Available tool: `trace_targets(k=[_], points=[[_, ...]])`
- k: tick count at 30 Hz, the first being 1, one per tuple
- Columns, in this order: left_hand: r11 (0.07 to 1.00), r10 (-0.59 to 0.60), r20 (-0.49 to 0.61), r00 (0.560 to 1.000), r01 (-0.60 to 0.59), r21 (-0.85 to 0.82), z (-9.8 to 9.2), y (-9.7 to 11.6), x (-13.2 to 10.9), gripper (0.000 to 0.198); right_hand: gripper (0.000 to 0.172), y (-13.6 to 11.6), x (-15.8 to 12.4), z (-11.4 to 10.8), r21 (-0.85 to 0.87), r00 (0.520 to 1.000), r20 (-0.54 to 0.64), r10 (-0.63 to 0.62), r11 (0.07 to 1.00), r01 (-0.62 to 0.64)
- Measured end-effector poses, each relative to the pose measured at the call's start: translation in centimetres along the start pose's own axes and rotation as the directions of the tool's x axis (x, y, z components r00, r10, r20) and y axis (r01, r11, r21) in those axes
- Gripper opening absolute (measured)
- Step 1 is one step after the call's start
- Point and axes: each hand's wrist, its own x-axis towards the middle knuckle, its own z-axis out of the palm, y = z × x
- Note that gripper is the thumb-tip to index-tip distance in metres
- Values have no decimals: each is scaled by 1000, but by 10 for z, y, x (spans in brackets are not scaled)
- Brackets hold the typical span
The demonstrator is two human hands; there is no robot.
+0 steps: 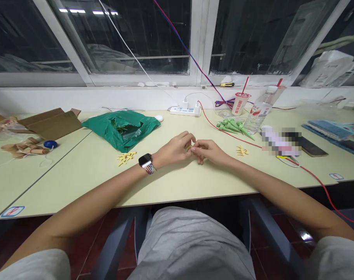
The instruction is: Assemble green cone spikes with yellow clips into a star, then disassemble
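Left hand (174, 151): curled nearly shut, pinching a small yellowish piece (189, 148), shape too small to tell | right hand (209, 151): curled, touching left hand's fingers, its hold cannot tell | beside hands: two heaps of flat yellow pieces (127, 157) (242, 151) | farther: green pointed plastic cones (232, 126) | below: pale yellow table (153, 182)

On the bench (153, 182), the left hand (172, 152) and right hand (209, 151) meet, one pile of small pieces (126, 157) to their left, another pile (242, 151) to their right. Behind them, below the window (136, 39), sit a plastic bag (120, 130), a power strip (185, 111), a cup (240, 103) and a bottle (260, 111).
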Motion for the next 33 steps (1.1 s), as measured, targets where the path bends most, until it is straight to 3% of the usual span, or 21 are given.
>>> trace_targets(k=[4,7,13,24,30,33], points=[[996,87,-69,994,-88,-17,7,-4,-6,21,43,2,-1,-1,-79,998,-59,-32,997,27],[987,149,-104,983,-155,-47,9,-6,-10,21,38,1,-1,-1,-60,999,-40,-35,998,32],[991,81,-173,982,-98,-90,10,-5,-15,9,48,-1,0,-5,-19,1000,-10,-3,1000,2],[980,199,-127,972,-194,52,8,-16,-18,15,55,0,-1,-11,28,999,31,23,999,-24],[961,230,-43,972,-220,167,9,-19,-17,22,55,5,2,-12,45,994,52,101,994,-103],[961,230,-9,973,-226,160,9,-20,-17,26,54,5,2,-14,35,995,61,78,996,-80]])
